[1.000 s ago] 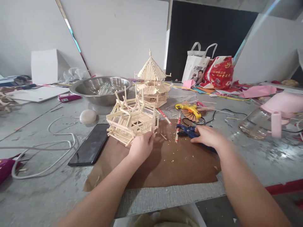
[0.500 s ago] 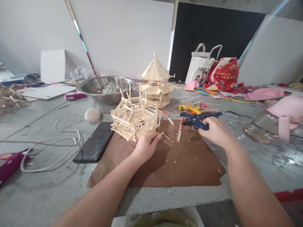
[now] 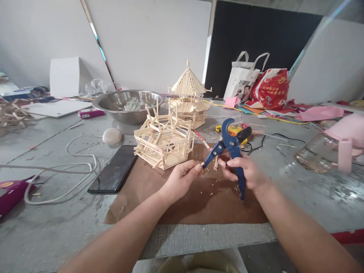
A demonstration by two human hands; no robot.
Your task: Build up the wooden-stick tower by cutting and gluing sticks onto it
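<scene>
My right hand (image 3: 246,170) grips a blue pipe cutter (image 3: 232,143) by one handle, its hooked jaw pointing up and its two handles spread apart. At the end of the other handle, my left hand (image 3: 184,176) has thumb and fingers pinched together; the pale tip of a thin wooden stick (image 3: 202,163) shows between them. Just beyond that hand stands an open six-sided frame of wooden sticks (image 3: 163,140). Under both hands lies a brown sheet (image 3: 148,201) with small pale offcuts on it. Sticks with red ends (image 3: 201,139) lie behind the hands, partly covered.
A stick pagoda model (image 3: 187,91) stands behind the frame, beside a steel bowl (image 3: 127,115). A black phone (image 3: 112,170) and white cable (image 3: 68,151) lie left. The yellow glue gun (image 3: 234,130) is partly hidden behind the cutter. A glass jug (image 3: 315,153) stands right.
My right hand has lifted the pipe cutter off the table, turned it upright and brought it left. The cutter's handles have spread. My left hand has shifted slightly right to meet one handle.
</scene>
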